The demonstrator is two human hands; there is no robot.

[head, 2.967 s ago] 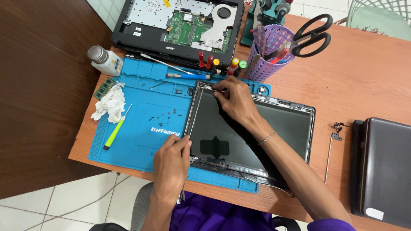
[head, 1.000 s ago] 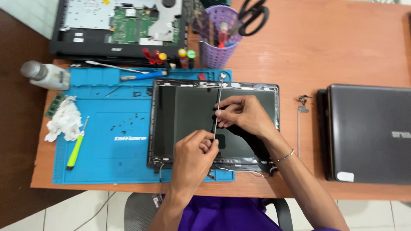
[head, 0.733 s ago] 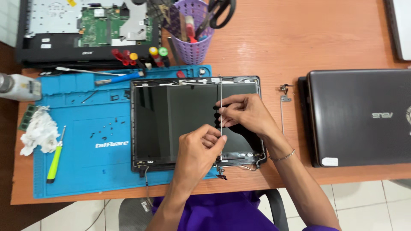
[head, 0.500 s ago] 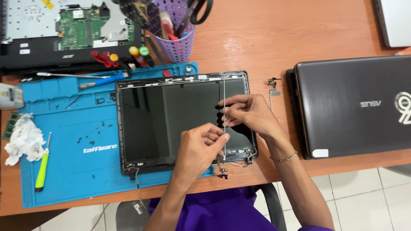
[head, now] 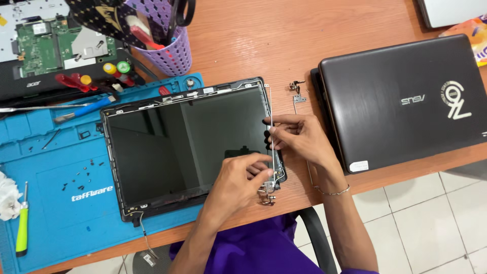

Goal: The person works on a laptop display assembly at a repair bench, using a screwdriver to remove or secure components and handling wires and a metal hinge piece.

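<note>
- Both hands now sit at the panel's right edge, no longer spread apart.
- Right hand pinches the thin hinge rail; left hand grips its near end.
- Panel lies on the blue mat, rail apparently lifting free.

A closed dark laptop, purple mesh basket, green-handled screwdriver and opened laptop base surround the blue mat.
</note>
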